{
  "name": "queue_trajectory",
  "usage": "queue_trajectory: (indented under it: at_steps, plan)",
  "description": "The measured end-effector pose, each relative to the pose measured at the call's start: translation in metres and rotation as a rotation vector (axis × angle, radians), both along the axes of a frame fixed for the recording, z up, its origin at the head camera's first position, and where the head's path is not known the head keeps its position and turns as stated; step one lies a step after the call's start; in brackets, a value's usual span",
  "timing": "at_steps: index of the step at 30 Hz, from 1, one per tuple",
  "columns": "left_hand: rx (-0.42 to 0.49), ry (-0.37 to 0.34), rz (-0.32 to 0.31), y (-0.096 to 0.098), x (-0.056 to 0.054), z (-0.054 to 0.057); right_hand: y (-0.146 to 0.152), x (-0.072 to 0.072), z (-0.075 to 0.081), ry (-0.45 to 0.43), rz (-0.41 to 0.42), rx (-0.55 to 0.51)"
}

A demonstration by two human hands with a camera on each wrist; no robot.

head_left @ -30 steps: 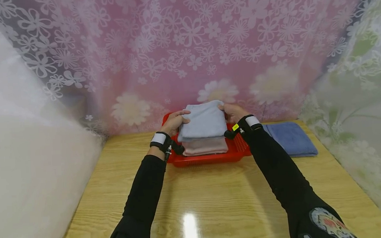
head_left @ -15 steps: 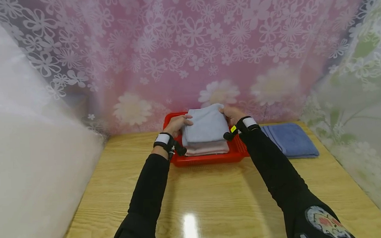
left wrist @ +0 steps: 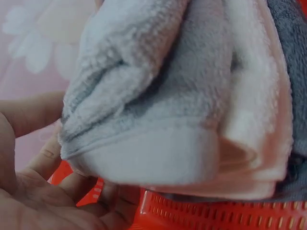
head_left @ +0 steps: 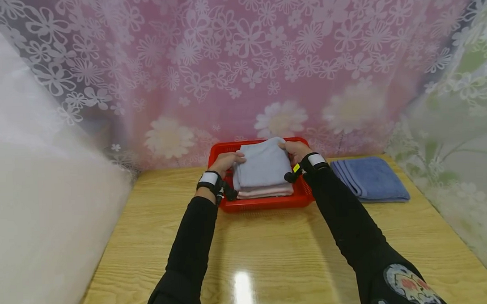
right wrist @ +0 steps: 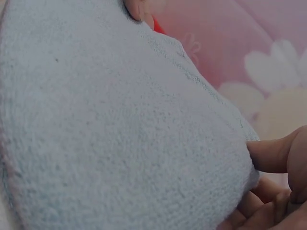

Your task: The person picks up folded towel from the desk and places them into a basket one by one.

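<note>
A folded light blue towel [head_left: 263, 164] lies over a folded pale pink towel [head_left: 265, 193] in a red plastic basket [head_left: 269, 204]. At its left edge my left hand [head_left: 226, 162] holds the blue towel, the thumb on the near side and the fingers behind. My right hand [head_left: 296, 151] pinches the far right corner, which is slightly raised; the right wrist view shows the thumb on that corner [right wrist: 252, 163]. The left wrist view shows the folded layers side-on, with a dark grey-blue cloth [left wrist: 293, 62] beyond the pink towel [left wrist: 259, 91].
Right of the basket, a folded darker blue towel [head_left: 371, 179] lies on the wooden table [head_left: 271, 254]. A pink floral curtain [head_left: 241, 80] hangs right behind the basket, and pale sheets flank the table on both sides.
Both hands have brought the light blue towel down and slightly nearer onto the stack, covering more of the pink towel. The hold at both edges stays.
</note>
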State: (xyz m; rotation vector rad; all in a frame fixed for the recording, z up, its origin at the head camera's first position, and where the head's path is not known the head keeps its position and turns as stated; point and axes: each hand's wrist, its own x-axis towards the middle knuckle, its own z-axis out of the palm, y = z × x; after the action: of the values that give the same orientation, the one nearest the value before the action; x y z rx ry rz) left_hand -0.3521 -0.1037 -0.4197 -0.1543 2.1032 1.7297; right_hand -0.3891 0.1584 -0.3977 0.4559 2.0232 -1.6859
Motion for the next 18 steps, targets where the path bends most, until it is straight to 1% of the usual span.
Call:
queue_trajectory:
  at_steps: [3,8,14,18]
  plan:
    - [-0.017,-0.005,-0.002,0.002,-0.002,-0.004,0.003,0.000,-0.005,0.000,-0.026,-0.023]
    - [-0.045,0.003,-0.003,0.004,-0.002,-0.007,0.008,0.001,-0.012,0.006,-0.010,0.003]
    - [-0.076,-0.009,0.022,0.005,0.000,-0.011,0.009,0.002,-0.019,0.014,0.013,0.015]
    - [-0.090,-0.009,0.034,0.004,-0.002,-0.015,0.009,0.001,-0.024,0.018,0.022,0.017]
